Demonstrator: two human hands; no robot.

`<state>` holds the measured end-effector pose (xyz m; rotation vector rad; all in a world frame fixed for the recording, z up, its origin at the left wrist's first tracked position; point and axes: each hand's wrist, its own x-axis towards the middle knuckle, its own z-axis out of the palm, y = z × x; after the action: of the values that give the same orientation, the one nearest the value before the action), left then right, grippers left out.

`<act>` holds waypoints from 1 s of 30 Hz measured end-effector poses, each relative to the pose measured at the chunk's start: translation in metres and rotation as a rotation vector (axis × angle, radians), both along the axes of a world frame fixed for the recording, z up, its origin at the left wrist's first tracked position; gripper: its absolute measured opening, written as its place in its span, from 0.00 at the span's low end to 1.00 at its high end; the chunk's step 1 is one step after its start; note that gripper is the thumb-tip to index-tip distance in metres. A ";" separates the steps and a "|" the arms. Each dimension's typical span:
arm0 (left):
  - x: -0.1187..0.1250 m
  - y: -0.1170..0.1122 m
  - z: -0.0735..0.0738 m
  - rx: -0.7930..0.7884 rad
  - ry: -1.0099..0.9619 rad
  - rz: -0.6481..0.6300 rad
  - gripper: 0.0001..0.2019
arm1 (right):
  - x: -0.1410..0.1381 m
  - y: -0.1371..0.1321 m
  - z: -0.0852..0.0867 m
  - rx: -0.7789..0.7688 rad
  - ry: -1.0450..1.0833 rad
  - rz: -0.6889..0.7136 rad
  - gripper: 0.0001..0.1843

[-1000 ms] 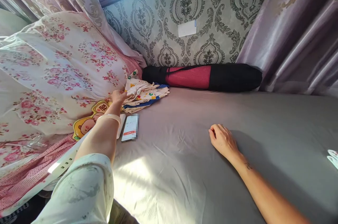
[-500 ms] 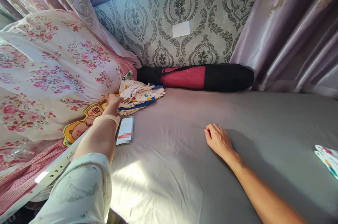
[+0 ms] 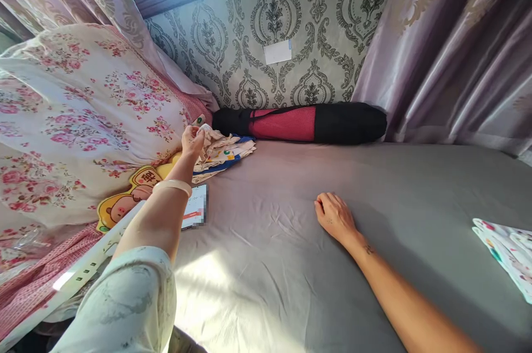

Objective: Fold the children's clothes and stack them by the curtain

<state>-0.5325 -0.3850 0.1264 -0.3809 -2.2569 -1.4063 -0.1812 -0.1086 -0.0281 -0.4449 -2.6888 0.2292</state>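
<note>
My left hand (image 3: 192, 141) reaches to the far left and pinches the edge of a cream printed cloth garment (image 3: 214, 145). That garment lies on top of a loose pile of clothes (image 3: 233, 162) with cream and blue layers. A white bangle circles my left forearm. My right hand (image 3: 334, 214) rests on the grey bed sheet (image 3: 266, 264), its fingers curled under, and nothing shows in it. Beside my left forearm lies a phone (image 3: 195, 208) with its screen lit, partly covered by the arm.
Along the wall lies a long black and red bag (image 3: 282, 123). Floral bedding (image 3: 137, 92) and a yellow cartoon cushion (image 3: 124, 200) are at left. A folded printed cloth (image 3: 505, 253) sits at the right edge, below purple curtains (image 3: 436, 65).
My left hand has risen slightly and now grips the top garment, lifting its near edge. My right hand stays on the sheet. The view has shifted a little to the right.
</note>
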 end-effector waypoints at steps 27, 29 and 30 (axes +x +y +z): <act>0.152 0.155 -0.056 0.775 -0.459 -0.816 0.15 | 0.002 0.004 0.003 -0.179 0.001 0.014 0.08; 0.166 0.165 -0.060 0.758 -0.501 -0.827 0.14 | 0.001 0.008 0.002 -0.281 0.021 0.041 0.08; 0.173 0.169 -0.061 0.742 -0.521 -0.838 0.15 | 0.000 0.011 0.001 -0.354 0.043 0.052 0.08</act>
<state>-0.3592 -0.2159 0.0653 -0.8163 -1.7334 -2.9050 -0.1809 -0.0975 -0.0271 -0.4656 -2.6230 0.7280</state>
